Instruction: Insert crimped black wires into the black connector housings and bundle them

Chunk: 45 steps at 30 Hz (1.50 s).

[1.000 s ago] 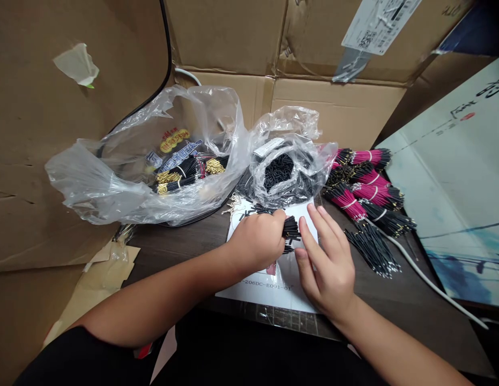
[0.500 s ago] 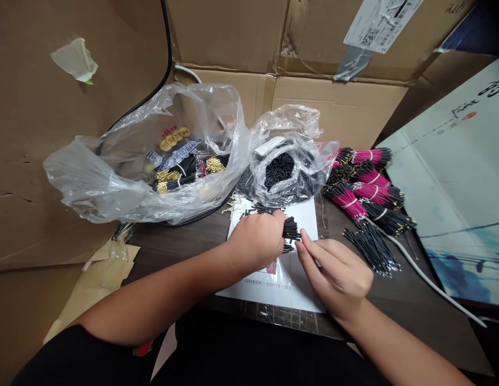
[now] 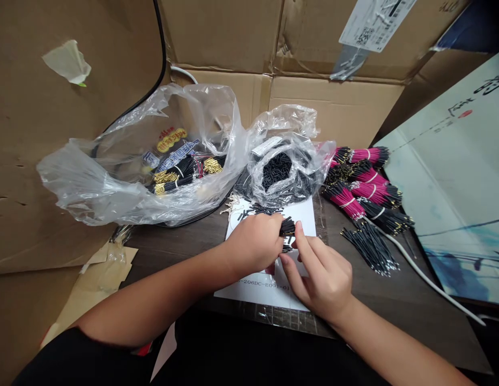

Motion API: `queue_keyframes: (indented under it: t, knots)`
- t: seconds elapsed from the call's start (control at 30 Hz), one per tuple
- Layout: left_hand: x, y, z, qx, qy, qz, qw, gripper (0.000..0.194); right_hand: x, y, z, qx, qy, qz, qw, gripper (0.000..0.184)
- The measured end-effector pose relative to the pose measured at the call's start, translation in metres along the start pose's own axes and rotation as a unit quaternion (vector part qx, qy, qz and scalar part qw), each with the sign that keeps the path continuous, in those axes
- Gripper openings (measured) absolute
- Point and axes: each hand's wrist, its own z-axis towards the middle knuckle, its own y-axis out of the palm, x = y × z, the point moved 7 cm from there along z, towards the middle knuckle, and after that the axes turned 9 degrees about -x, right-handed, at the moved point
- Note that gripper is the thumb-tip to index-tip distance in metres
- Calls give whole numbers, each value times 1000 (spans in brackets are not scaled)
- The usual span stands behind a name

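Observation:
My left hand (image 3: 257, 242) is wrapped round a bundle of thin black wires (image 3: 287, 227), whose ends stick out to the right of the fist. Just right of those ends is my right hand (image 3: 327, 276). Its index finger is beside the upper ends and its thumb is lower, with a gap between the two. Both hands are above a printed white sheet (image 3: 257, 294). Short black tube pieces (image 3: 265, 209) lie loose on the sheet, behind the left hand. Beyond them, an opened clear bag (image 3: 309, 185) holds many more black tube pieces.
On the left stands a large clear plastic bag (image 3: 96, 187) with tied wire bundles inside. Pink and black tied bundles (image 3: 372, 190) and loose black wires (image 3: 370, 247) lie right. A white cable (image 3: 426, 273) crosses the dark table (image 3: 397, 316). Cardboard (image 3: 333, 107) walls the back.
My right hand has moved left, closer to the bundle. Its thumb and index finger, close together before, are now apart. The left hand keeps its grip, and the view has shifted slightly.

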Motion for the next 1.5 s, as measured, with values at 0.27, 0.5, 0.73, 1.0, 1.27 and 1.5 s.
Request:
queue_keyframes:
  t: [0.27,0.5,0.73,1.0,1.27,1.5]
  knots:
    - [-12,-4,10,33,14,-72,997,4,17,2,3,3,68,133,989,65]
    - [-21,-23,16,78,147,-266,950,31,41,27,22,-225,51,103,967,23]
    - [-15,-14,11,-35,202,-504,839,35,45,35,43,-250,-1,82,965,21]
    - [-46,-28,18,38,171,-579,796,34,70,56,74,-278,-55,-10,959,17]
    - [-10,-11,7,-64,204,-484,848,35,59,71,80,-278,-119,-56,952,7]
    - [8,-19,-1,-49,249,-410,876,26,52,80,83,-277,-188,-89,938,10]
